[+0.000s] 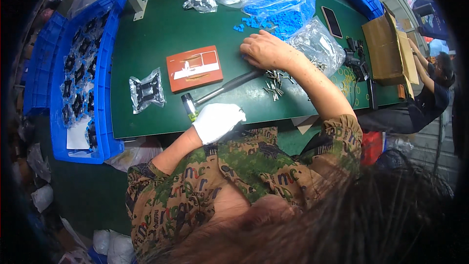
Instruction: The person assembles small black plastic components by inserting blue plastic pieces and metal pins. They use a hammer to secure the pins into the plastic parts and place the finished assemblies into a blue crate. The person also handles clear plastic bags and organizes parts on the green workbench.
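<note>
My left hand (219, 122), in a white glove, is at the table's near edge. Its fingers are closed; something dark shows beneath them, too hidden to name. My bare right hand (266, 50) is over the tabletop, fingers curled down, close to a heap of small blue plastic pieces (283, 23) spilling from a clear bag. A speck of blue shows by its fingertips, but what they hold is hidden. Between the hands lies a hammer (227, 87) with a dark handle. Loose metal pins (273, 88) lie under my right forearm. Left of the hammer is a red-brown box (194, 68).
A bagged black part (146, 90) lies left of the box. Blue crates (105, 132) with bagged parts stand at the left. A phone (331, 22), yellow rings (348, 84) and a cardboard box (383, 49) are at the right, with another person (430, 80) beyond.
</note>
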`<action>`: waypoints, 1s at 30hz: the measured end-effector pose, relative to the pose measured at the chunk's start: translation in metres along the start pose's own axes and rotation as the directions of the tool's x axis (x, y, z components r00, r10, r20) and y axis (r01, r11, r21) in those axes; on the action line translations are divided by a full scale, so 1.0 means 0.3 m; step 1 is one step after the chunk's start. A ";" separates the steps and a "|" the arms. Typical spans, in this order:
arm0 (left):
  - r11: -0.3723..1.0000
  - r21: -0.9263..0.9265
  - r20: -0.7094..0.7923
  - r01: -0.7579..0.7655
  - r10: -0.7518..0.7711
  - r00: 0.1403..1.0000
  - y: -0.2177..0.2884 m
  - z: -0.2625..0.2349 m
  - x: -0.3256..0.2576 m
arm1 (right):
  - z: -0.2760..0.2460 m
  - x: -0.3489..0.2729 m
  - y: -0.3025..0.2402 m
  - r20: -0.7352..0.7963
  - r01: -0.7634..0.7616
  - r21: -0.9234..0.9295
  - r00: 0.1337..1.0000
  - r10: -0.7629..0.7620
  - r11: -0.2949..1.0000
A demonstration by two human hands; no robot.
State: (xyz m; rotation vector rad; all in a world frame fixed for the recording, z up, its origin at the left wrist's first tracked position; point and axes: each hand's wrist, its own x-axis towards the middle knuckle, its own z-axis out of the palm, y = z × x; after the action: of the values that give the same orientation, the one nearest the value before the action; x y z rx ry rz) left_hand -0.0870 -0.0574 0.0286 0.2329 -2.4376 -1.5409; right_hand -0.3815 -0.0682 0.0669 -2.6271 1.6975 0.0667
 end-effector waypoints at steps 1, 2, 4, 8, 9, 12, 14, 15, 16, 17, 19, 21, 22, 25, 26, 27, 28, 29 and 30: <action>0.999 0.037 0.010 -0.027 0.026 1.000 0.005 -0.003 -0.006 | -0.013 -0.008 -0.016 -0.042 -0.012 0.025 0.999 0.013 1.000; 0.994 0.074 0.019 -0.076 0.074 0.997 -0.005 0.001 -0.020 | -0.033 -0.023 -0.041 -0.060 -0.021 0.103 0.998 0.027 0.994; 0.993 0.089 0.059 -0.072 0.067 0.996 -0.009 0.009 -0.039 | -0.094 -0.082 -0.117 -0.091 -0.040 0.259 0.994 0.066 0.965; 0.989 0.076 0.174 0.129 -0.141 0.975 0.033 0.004 -0.065 | -0.100 -0.217 -0.306 0.075 -0.085 0.625 0.996 0.049 0.776; 0.987 0.089 0.187 0.131 -0.146 0.971 0.031 0.009 -0.066 | -0.097 -0.243 -0.347 0.118 -0.109 0.679 0.992 0.039 0.726; 0.984 0.129 0.222 0.121 -0.148 0.964 0.035 0.019 -0.067 | -0.092 -0.302 -0.415 0.217 -0.188 0.752 0.976 0.032 0.632; 0.986 0.070 0.229 0.154 -0.166 0.959 0.055 0.014 -0.067 | -0.080 -0.327 -0.446 0.232 -0.220 0.768 0.971 0.059 0.602; 0.983 0.074 0.232 0.167 -0.180 0.956 0.060 0.017 -0.069 | -0.075 -0.337 -0.462 0.236 -0.234 0.777 0.969 0.073 0.585; 0.982 0.079 0.234 0.173 -0.187 0.954 0.063 0.017 -0.066 | -0.073 -0.342 -0.471 0.239 -0.247 0.782 0.967 0.091 0.573; 0.980 0.085 0.234 0.179 -0.194 0.953 0.064 0.019 -0.066 | -0.069 -0.346 -0.477 0.238 -0.249 0.780 0.967 0.096 0.575; 0.981 0.012 0.215 0.194 -0.192 0.958 0.066 0.025 -0.069 | -0.062 -0.350 -0.485 0.234 -0.249 0.775 0.967 0.103 0.581; 0.984 0.009 0.200 0.177 -0.175 0.964 0.064 0.031 -0.070 | -0.064 -0.344 -0.493 0.234 -0.256 0.778 0.966 0.114 0.573; 0.988 0.040 0.202 0.148 -0.153 0.967 0.057 0.034 -0.068 | -0.067 -0.343 -0.499 0.236 -0.265 0.778 0.964 0.125 0.569; 0.991 0.103 0.209 0.086 -0.106 0.972 0.057 0.036 -0.071 | -0.073 -0.340 -0.509 0.252 -0.273 0.784 0.961 0.116 0.557; 0.990 0.120 0.209 0.071 -0.095 0.973 0.058 0.038 -0.074 | -0.074 -0.339 -0.510 0.272 -0.286 0.772 0.956 0.112 0.568; 0.991 0.127 0.177 0.027 -0.050 0.983 0.045 0.048 -0.081 | -0.077 -0.337 -0.510 0.291 -0.298 0.758 0.951 0.108 0.580; 0.991 0.135 0.147 -0.017 -0.003 0.989 0.030 0.061 -0.087 | -0.079 -0.336 -0.512 0.311 -0.311 0.745 0.945 0.104 0.591; 0.988 0.145 0.116 -0.060 0.044 0.992 0.020 0.070 -0.093 | -0.080 -0.339 -0.517 0.307 -0.311 0.746 0.945 0.110 0.589; 0.982 0.181 0.136 -0.058 0.034 0.990 0.014 0.074 -0.098 | -0.080 -0.343 -0.526 0.303 -0.311 0.747 0.946 0.115 0.588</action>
State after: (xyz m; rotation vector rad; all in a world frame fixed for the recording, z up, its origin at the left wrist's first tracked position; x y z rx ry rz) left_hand -0.0653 -0.0286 0.0197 0.1094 -2.6721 -1.3517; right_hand -0.2793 0.0896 0.0934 -1.6746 1.4691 -0.3090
